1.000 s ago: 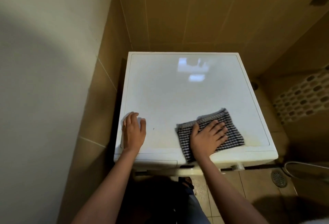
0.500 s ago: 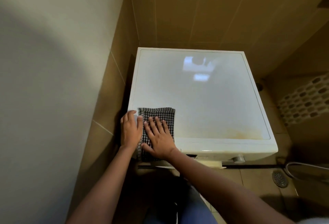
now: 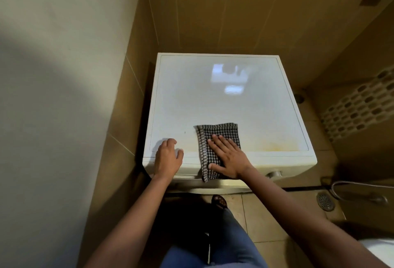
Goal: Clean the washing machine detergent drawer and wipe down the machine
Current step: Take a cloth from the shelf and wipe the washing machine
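Observation:
A white washing machine (image 3: 223, 101) stands in a tiled corner, its flat top facing me. A black-and-white checked cloth (image 3: 215, 133) lies on the top's front edge and hangs a little over the front. My right hand (image 3: 229, 158) lies flat on the cloth with fingers spread, pressing it down. My left hand (image 3: 168, 158) rests on the machine's front left corner, fingers apart, holding nothing. A yellowish stain (image 3: 277, 146) marks the top near the front right. A round knob (image 3: 275, 174) shows on the front panel. The detergent drawer is hidden from this angle.
A pale wall (image 3: 64, 97) and brown tiles close in tightly on the left and behind. A floor drain (image 3: 325, 200) and a metal hose (image 3: 351, 184) lie on the tiled floor at right. My legs and a sandalled foot (image 3: 219, 201) stand before the machine.
My right hand has slid the cloth from the front left corner rightward to the middle of the front edge, after sweeping left before that. The left hand stayed at the corner.

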Demonstrator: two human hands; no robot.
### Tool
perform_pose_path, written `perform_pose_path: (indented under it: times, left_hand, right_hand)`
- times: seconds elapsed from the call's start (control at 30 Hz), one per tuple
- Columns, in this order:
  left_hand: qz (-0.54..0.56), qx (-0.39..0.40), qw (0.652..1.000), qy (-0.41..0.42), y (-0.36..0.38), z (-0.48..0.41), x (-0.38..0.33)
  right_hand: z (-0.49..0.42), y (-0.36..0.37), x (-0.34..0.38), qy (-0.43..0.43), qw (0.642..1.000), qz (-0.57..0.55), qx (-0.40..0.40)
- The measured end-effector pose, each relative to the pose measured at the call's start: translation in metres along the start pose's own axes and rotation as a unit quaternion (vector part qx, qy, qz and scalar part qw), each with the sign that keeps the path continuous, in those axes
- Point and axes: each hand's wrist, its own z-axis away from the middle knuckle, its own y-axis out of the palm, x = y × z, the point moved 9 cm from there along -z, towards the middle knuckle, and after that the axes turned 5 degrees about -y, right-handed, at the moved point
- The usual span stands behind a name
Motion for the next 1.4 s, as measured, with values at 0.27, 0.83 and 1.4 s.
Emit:
perform_pose_path:
  times: [0.27, 0.83, 1.4]
  left_hand:
    - [0.087, 0.09, 0.987, -0.102, 0.035, -0.005, -0.032]
    - [0.155, 0.163, 0.957, -0.186, 0.078, -0.06, -0.071]
    - [0.26, 0.191, 0.945, 0.055, 0.04, -0.06, -0.106]
  right_hand:
    - [0.053, -0.041, -0.073, 0.349, 0.862, -0.28, -0.24]
    - [0.012, -0.057, -0.124, 0.391, 0.782, -0.45, -0.181]
    - [0.039, -0.084, -0.122, 0.197, 0.774, -0.533, -0.281]
